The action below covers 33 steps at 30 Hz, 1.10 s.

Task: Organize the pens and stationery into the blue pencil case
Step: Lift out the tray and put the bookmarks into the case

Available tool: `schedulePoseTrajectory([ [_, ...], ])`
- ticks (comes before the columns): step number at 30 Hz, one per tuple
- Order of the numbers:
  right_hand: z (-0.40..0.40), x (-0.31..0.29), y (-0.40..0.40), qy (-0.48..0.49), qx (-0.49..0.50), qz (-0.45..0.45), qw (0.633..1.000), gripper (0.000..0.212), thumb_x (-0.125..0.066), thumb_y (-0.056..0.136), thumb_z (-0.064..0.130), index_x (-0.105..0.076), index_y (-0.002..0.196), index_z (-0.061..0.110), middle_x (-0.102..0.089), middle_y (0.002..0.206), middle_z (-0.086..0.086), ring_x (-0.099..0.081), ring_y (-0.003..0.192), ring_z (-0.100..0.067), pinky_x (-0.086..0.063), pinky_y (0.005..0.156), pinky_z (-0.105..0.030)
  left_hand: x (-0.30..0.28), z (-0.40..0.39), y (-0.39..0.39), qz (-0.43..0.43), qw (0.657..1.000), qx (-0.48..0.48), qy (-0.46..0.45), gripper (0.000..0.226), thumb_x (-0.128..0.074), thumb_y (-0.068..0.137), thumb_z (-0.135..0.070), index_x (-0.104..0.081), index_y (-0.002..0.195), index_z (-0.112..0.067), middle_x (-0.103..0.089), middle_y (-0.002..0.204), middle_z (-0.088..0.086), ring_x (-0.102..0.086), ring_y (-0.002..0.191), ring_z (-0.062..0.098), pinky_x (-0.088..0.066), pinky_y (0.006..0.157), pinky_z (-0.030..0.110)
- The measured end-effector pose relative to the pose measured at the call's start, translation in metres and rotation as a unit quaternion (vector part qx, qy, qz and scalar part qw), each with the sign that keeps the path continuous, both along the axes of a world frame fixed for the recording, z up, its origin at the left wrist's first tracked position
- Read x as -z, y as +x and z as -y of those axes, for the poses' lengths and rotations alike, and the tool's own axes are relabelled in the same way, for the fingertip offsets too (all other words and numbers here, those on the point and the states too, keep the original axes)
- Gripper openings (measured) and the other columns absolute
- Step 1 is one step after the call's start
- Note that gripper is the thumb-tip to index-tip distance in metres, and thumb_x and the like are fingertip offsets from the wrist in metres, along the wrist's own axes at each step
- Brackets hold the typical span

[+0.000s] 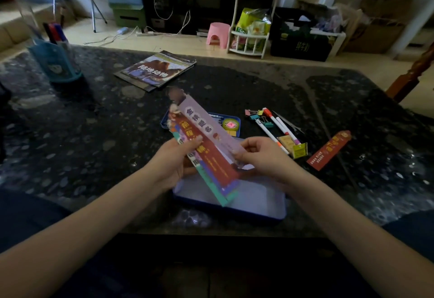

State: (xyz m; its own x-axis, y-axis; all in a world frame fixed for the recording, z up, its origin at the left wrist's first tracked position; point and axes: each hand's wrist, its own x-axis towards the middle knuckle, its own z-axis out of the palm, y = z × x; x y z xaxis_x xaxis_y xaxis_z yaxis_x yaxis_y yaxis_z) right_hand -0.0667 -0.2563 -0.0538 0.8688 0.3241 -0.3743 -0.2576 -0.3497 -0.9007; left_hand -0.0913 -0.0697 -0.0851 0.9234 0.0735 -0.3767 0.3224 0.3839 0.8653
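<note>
The blue pencil case lies open on the dark table: its lid half (pixel 258 200) is nearest me, and its base half (pixel 234 119) beyond holds a pen and a small yellow-green item. Above the case, my left hand (pixel 175 163) grips a fanned stack of bookmarks (pixel 209 156), red, purple and teal. My right hand (pixel 260 156) pinches the lower end of the pale lilac bookmark (pixel 202 121) on top. To the right lie white pens (pixel 279 128), coloured binder clips (pixel 254 115), a small yellow box (pixel 299 151) and one more red bookmark (pixel 328 151).
A stack of magazines (pixel 156 69) lies at the table's far middle. A teal pen holder (pixel 56 62) with markers stands at the far left. A wooden chair post (pixel 413 72) rises at the right edge. Beyond the table are a pink stool, a white rack and boxes.
</note>
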Motion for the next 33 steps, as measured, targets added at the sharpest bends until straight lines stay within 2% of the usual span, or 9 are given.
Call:
schedulePoseTrajectory([
  [3, 0.016, -0.014, 0.009, -0.147, -0.084, 0.074, 0.983, 0.008, -0.063, 0.088, 0.015, -0.060, 0.087, 0.022, -0.067, 0.081, -0.001, -0.064, 0.068, -0.008, -0.054, 0.055, -0.021, -0.007, -0.019, 0.010, 0.013, 0.997, -0.082, 0.009, 0.009, -0.061, 0.087, -0.016, -0.061, 0.095, -0.015, -0.072, 0.073, 0.001, -0.070, 0.060, 0.012, -0.055, 0.052, 0.030],
  [7, 0.033, -0.027, 0.016, -0.293, -0.201, 0.077, 0.932, 0.015, -0.062, 0.089, 0.019, -0.059, 0.101, 0.027, -0.065, 0.085, 0.002, -0.064, 0.075, -0.010, -0.053, 0.066, -0.024, -0.015, -0.045, 0.018, 0.064, 0.985, -0.160, 0.018, 0.005, -0.061, 0.088, -0.016, -0.058, 0.091, -0.014, -0.071, 0.069, -0.002, -0.068, 0.057, 0.009, -0.055, 0.050, 0.025],
  [10, 0.040, -0.026, 0.018, -0.365, -0.263, 0.048, 0.892, 0.021, -0.064, 0.087, 0.019, -0.063, 0.108, 0.022, -0.063, 0.084, 0.005, -0.063, 0.073, -0.009, -0.050, 0.062, -0.020, -0.019, -0.055, 0.020, 0.080, 0.975, -0.207, 0.021, 0.010, -0.060, 0.089, -0.014, -0.055, 0.081, -0.018, -0.068, 0.064, -0.006, -0.064, 0.051, 0.004, -0.052, 0.046, 0.020],
  [14, 0.039, -0.021, 0.015, -0.369, -0.321, -0.017, 0.872, 0.018, -0.069, 0.083, 0.017, -0.059, 0.091, 0.030, -0.057, 0.089, 0.004, -0.064, 0.075, -0.012, -0.051, 0.057, -0.019, -0.017, -0.055, 0.020, 0.058, 0.976, -0.206, 0.042, 0.009, -0.061, 0.088, -0.016, -0.055, 0.082, -0.019, -0.064, 0.080, 0.000, -0.064, 0.059, 0.008, -0.052, 0.045, 0.019],
  [18, 0.036, -0.013, 0.013, -0.366, -0.339, 0.003, 0.866, 0.017, -0.073, 0.080, 0.022, -0.059, 0.087, 0.029, -0.057, 0.089, 0.002, -0.062, 0.072, -0.013, -0.049, 0.052, -0.016, -0.015, -0.050, 0.021, 0.061, 0.980, -0.176, 0.068, 0.007, -0.062, 0.087, -0.014, -0.057, 0.084, -0.018, -0.065, 0.079, 0.000, -0.065, 0.061, 0.009, -0.053, 0.048, 0.022],
  [21, 0.032, -0.008, 0.010, -0.377, -0.360, 0.035, 0.853, 0.012, -0.072, 0.080, 0.030, -0.061, 0.082, 0.028, -0.062, 0.088, 0.002, -0.060, 0.071, -0.012, -0.045, 0.051, -0.018, -0.012, -0.047, 0.021, 0.076, 0.979, -0.158, 0.104, 0.007, -0.063, 0.087, -0.013, -0.059, 0.084, -0.018, -0.066, 0.080, 0.001, -0.065, 0.067, 0.012, -0.053, 0.061, 0.030],
  [23, 0.029, -0.005, 0.009, -0.388, -0.375, 0.062, 0.840, 0.013, -0.073, 0.079, 0.030, -0.062, 0.086, 0.027, -0.062, 0.086, 0.006, -0.059, 0.074, -0.010, -0.044, 0.054, -0.019, -0.010, -0.047, 0.021, 0.085, 0.977, -0.144, 0.129, 0.007, -0.063, 0.086, -0.013, -0.060, 0.083, -0.018, -0.067, 0.082, 0.002, -0.064, 0.071, 0.014, -0.053, 0.067, 0.033],
  [26, 0.026, -0.002, 0.006, -0.360, -0.379, 0.099, 0.846, 0.021, -0.073, 0.079, 0.025, -0.062, 0.098, 0.027, -0.058, 0.084, 0.008, -0.055, 0.073, -0.007, -0.043, 0.059, -0.020, -0.008, -0.046, 0.021, 0.084, 0.978, -0.133, 0.138, 0.006, -0.063, 0.086, -0.014, -0.060, 0.084, -0.018, -0.067, 0.081, 0.000, -0.066, 0.067, 0.010, -0.052, 0.060, 0.027],
  [33, 0.012, 0.003, -0.003, -0.293, -0.399, 0.142, 0.857, 0.027, -0.050, 0.094, 0.023, -0.063, 0.117, 0.033, -0.061, 0.087, 0.007, -0.053, 0.072, -0.003, -0.042, 0.070, -0.018, -0.007, -0.048, 0.023, 0.066, 0.979, -0.132, 0.139, 0.005, -0.064, 0.086, -0.018, -0.060, 0.089, -0.019, -0.068, 0.085, 0.001, -0.065, 0.074, 0.014, -0.051, 0.065, 0.033],
])
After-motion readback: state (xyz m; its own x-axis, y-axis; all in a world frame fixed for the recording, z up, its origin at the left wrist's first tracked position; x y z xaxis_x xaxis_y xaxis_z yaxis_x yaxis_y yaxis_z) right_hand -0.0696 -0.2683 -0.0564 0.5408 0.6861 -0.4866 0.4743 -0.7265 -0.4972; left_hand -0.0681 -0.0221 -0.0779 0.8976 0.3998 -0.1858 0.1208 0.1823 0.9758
